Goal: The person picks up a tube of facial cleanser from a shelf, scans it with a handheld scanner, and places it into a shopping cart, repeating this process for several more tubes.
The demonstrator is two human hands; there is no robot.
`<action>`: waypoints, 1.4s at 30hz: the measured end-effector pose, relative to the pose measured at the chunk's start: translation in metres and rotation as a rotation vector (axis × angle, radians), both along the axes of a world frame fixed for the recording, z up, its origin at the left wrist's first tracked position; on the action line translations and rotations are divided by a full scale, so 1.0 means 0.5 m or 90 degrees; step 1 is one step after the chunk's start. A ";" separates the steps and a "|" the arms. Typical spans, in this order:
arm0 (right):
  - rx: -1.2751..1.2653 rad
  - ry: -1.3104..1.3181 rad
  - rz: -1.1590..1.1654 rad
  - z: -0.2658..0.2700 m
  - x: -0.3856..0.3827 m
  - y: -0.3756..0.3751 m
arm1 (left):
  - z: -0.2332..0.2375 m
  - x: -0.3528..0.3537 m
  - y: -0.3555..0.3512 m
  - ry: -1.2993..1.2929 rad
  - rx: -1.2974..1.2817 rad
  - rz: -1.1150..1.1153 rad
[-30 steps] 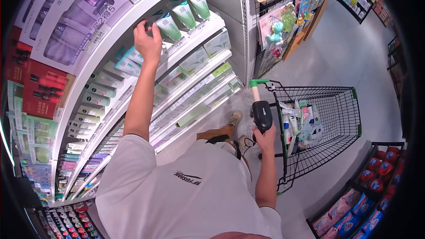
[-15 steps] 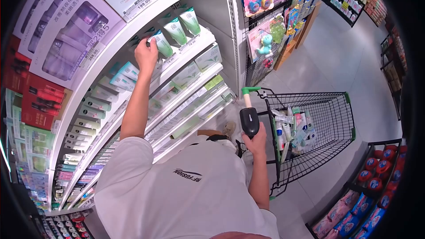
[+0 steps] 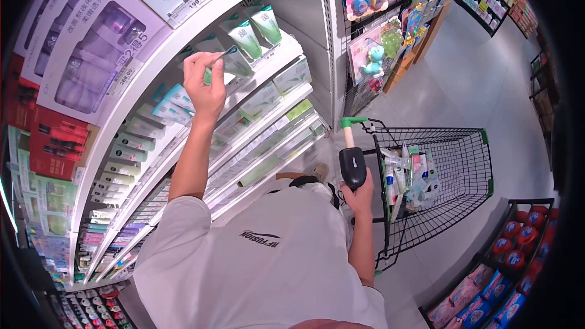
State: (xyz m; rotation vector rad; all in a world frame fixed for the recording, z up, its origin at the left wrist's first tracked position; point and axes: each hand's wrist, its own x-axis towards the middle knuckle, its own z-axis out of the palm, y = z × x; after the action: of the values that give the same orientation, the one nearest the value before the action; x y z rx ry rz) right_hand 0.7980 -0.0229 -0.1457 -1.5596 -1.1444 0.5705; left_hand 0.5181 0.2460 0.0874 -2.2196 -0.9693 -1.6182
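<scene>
On the shelf at the upper left, my left hand pinches the top end of a green and white tube, which is tilted, its lower part partly behind the fingers. Two similar tubes stand beside it on the white shelf. My right hand is closed at the cart's handle, just below a black oval device fixed there. The black wire shopping cart holds several tubes and packs near its handle end.
Boxed purple sets stand on the upper shelf at left. Toy packs hang on a rack beyond the shelf end. At lower right is a low display of red and blue packs. A shoe shows on the floor.
My left hand has drawn the tube out from its row, and the tube now leans at a different angle. The view has shifted slightly, while my right hand stays at the handle.
</scene>
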 end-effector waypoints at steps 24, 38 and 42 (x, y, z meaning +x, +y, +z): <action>0.176 0.448 -0.036 -0.037 0.042 -0.056 | -0.275 0.362 -0.196 -0.679 -1.710 -0.668; 0.246 0.669 -0.118 -0.031 0.125 -0.127 | -0.512 0.605 -0.235 -0.518 -1.774 -0.892; 0.254 0.660 -0.140 -0.018 0.128 -0.151 | -0.531 0.587 -0.251 -0.477 -1.658 -0.826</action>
State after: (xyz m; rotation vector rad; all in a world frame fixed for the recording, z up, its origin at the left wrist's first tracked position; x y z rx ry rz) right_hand 0.8620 -0.0982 -0.1547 -0.8134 -0.2548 0.7990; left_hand 0.8118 0.1202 -0.1782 0.3146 0.4089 -0.0218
